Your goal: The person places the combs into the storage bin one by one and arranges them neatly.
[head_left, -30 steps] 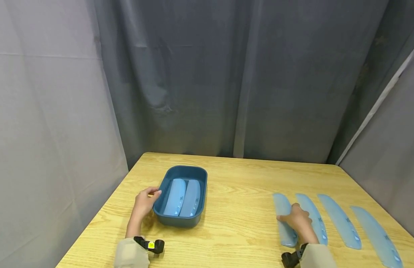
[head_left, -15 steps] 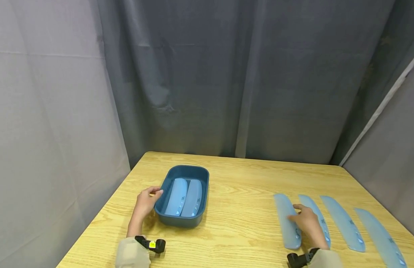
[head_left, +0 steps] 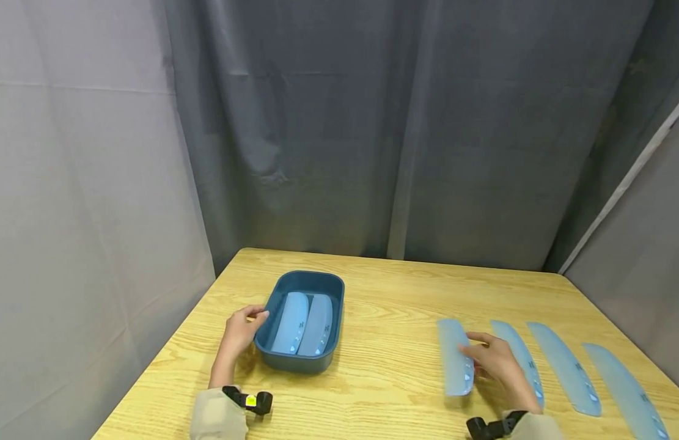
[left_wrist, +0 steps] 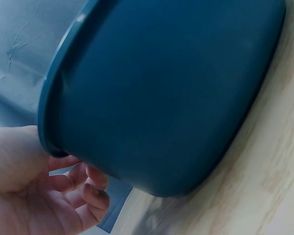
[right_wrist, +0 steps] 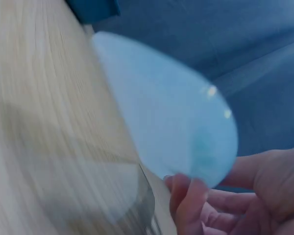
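My right hand (head_left: pixel 497 362) pinches the right edge of a translucent pale-blue curved piece (head_left: pixel 453 357), slightly tilted and raised from the table. In the right wrist view, the fingers (right_wrist: pixel 190 203) grip the piece's (right_wrist: pixel 161 105) rounded end. A dark-blue rectangular tub (head_left: pixel 299 364) stands on the left half of the table. Inside it, two similar curved blue pieces (head_left: pixel 291 324) lie side by side. My left hand (head_left: pixel 239 333) holds the tub's left rim. The left wrist view shows curled fingers (left_wrist: pixel 95 196) just below that rim; the thumb is hidden there.
On the right of the wooden table (head_left: pixel 383 330), three more translucent curved pieces (head_left: pixel 565 366) lie in a row, the nearest partly covered by my right forearm. Grey curtains (head_left: pixel 317 153) hang behind and on both sides.
My right hand has taken hold of the leftmost curved piece, lifted it slightly and shifted it left. My left hand has stayed at the tub; the head view has turned a little.
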A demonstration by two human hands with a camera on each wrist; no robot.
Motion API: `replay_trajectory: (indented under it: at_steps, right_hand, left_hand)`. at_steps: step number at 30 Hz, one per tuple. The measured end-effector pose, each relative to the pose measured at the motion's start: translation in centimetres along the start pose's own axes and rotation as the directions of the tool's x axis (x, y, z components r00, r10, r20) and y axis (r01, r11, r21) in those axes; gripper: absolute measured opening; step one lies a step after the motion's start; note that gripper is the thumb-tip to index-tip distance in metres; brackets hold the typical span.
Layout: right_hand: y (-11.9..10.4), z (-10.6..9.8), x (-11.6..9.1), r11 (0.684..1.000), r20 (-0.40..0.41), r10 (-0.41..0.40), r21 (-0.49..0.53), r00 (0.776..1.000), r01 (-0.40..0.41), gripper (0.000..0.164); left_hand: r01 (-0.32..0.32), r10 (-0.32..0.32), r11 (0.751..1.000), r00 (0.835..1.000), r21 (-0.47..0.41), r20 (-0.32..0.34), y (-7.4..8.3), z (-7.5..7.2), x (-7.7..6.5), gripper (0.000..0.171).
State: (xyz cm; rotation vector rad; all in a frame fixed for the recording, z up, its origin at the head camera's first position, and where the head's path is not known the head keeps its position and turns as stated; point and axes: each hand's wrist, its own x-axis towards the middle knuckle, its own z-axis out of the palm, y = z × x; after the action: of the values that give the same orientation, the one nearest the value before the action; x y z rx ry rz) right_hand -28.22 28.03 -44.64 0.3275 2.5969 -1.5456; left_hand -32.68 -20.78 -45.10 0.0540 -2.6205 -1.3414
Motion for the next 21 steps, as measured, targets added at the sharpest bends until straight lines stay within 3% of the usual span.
replay_trajectory:
  at_steps: [6, 10, 15, 21]
  right_hand:
    - [-1.2, 1.3, -0.3, 0.993, 0.04, -0.058, 0.101, 0.997, 0.054, 0.072]
    - [-2.4, 2.9, -0.2, 0.977, 0.019, -0.102, 0.19, 0.995, 0.097, 0.078]
    - [-6.2, 5.9, -0.8, 0.952, -0.028, -0.129, 0.277, 0.991, 0.132, 0.068]
    - [-11.0, 10.8, -0.7, 0.945, -0.092, -0.213, 0.233, 0.973, 0.229, 0.056]
  left_hand:
    - [-0.014, 0.014, 1.0, 1.0, -0.003, -0.011, 0.1, 0.0, 0.2, 0.037]
    - [-0.021, 0.021, 1.0, 1.0, -0.005, -0.012, 0.1, 0.0, 0.2, 0.037]
    - [-0.022, 0.022, 1.0, 1.0, -0.004, -0.012, 0.0, -0.1, 0.2, 0.036]
    - [-0.032, 0.032, 0.999, 0.999, -0.007, -0.014, -0.1, 0.1, 0.1, 0.035]
